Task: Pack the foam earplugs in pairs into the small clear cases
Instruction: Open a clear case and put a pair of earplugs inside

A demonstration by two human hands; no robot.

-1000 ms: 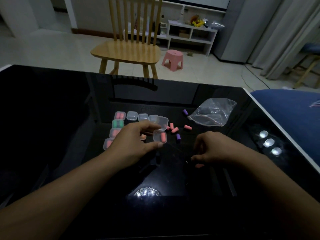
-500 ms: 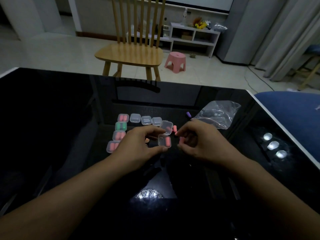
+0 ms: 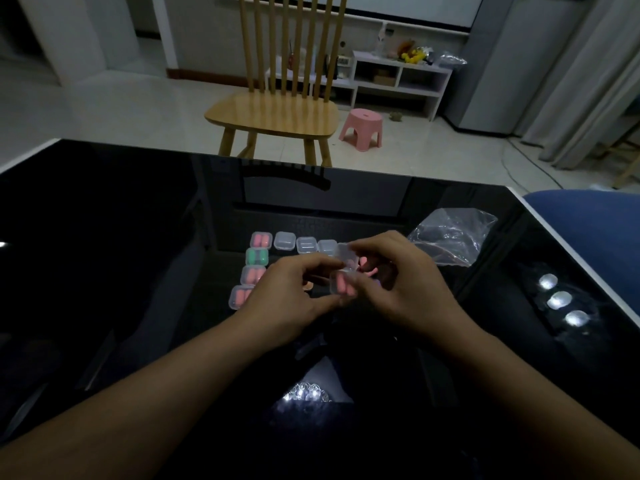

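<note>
cases – 8 (image 3: 284,240) | hands – 2 (image 3: 294,299) | plastic bag – 1 (image 3: 450,237)

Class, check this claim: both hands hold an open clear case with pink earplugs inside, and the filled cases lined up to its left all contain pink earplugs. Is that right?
Not quite. In the head view, both the left hand and right hand hold the open case with pink earplugs, but one filled case to its left holds green earplugs; the other filled cases hold pink.

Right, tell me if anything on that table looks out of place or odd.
Nothing stands out. The filled cases sit in a neat column, the empty cases in a row. The left hand holds the open case with pink earplugs while the right hand pinches its lid.
</note>
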